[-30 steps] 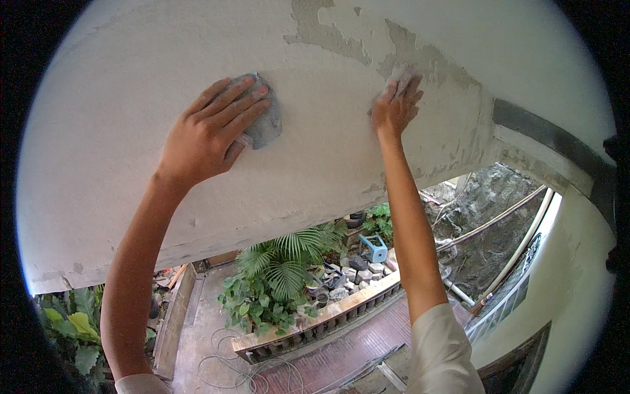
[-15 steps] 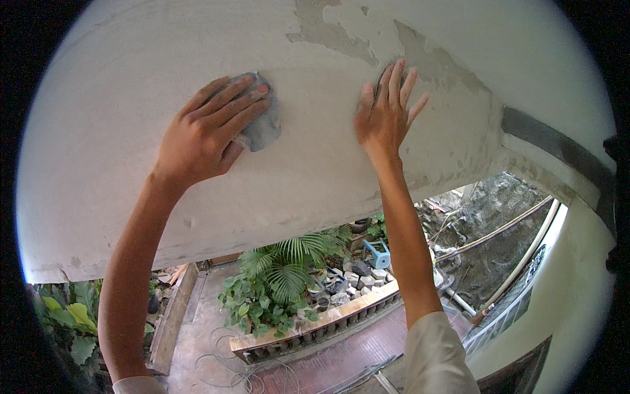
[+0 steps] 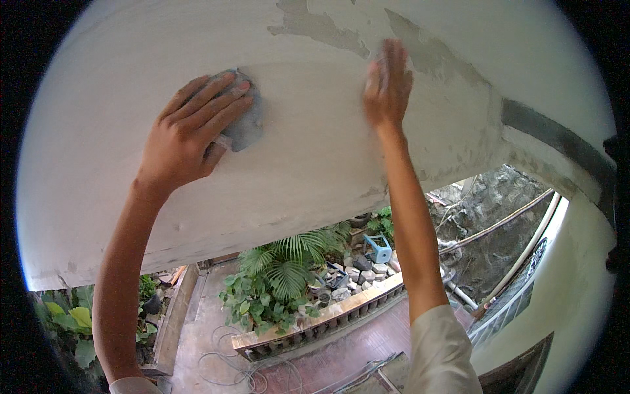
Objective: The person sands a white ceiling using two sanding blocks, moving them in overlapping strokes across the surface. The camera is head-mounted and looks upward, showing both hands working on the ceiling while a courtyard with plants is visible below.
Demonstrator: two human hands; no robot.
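Overhead, a pale plastered surface (image 3: 315,151) slopes across the view, with rough grey bare patches (image 3: 321,29) near its top. My left hand (image 3: 190,128) lies against it, fingers stretched over a limp grey sheet that looks like sandpaper (image 3: 246,125) and holding it to the plaster. The sheet's right edge sticks out past the fingertips. To the right, my right hand (image 3: 389,85) is raised against the same surface, just below the bare patches. Motion smears its fingers, and whether anything lies under them is hidden.
Below are leafy plants (image 3: 282,276), a low baluster wall (image 3: 321,325), rubble blocks (image 3: 357,276) and a small blue stool (image 3: 377,249). A loose cable (image 3: 230,368) lies on the paving. At right, a dark band (image 3: 551,128) meets the wall, and pipes (image 3: 525,262) run past a rock face.
My right hand has moved up and slightly right along the plaster, its fingers closer together and blurred. My left hand and the sheet appear further left, as the view has also shifted a little.
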